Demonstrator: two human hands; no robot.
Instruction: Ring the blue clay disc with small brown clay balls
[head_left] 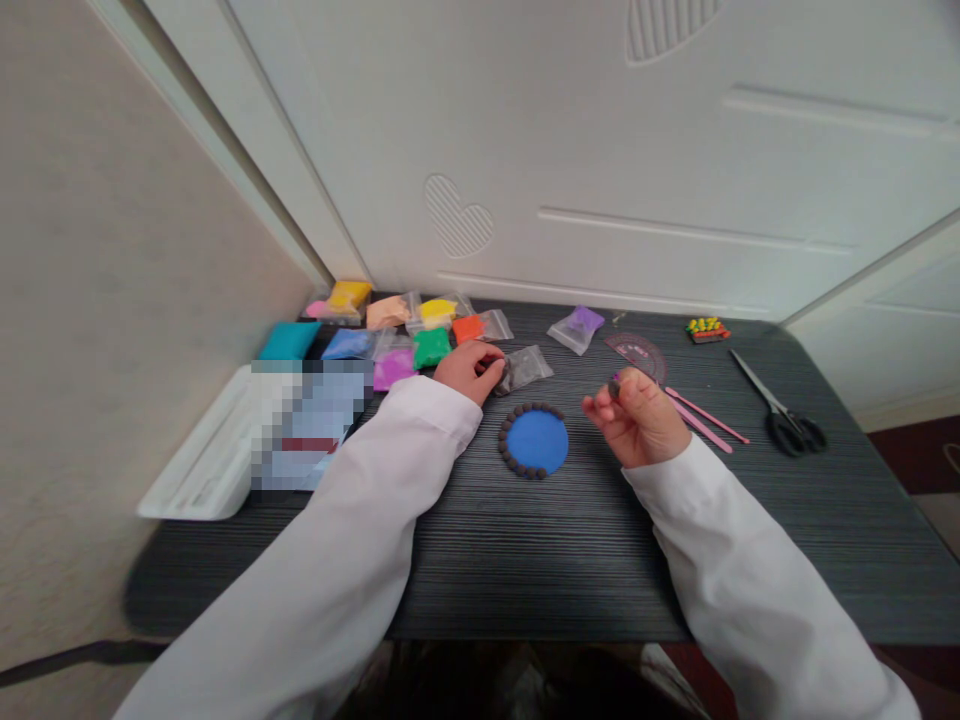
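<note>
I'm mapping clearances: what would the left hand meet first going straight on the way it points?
The left hand would likely meet the clear bag first; they may already touch, depth being unclear.

I view a flat blue disc (538, 443), its rim edged with dark clay balls (511, 460) except along the right. Beyond it I note a clear bag (531, 365) lying flat; rightward, a small dark lump (614, 388), held raised.
</note>
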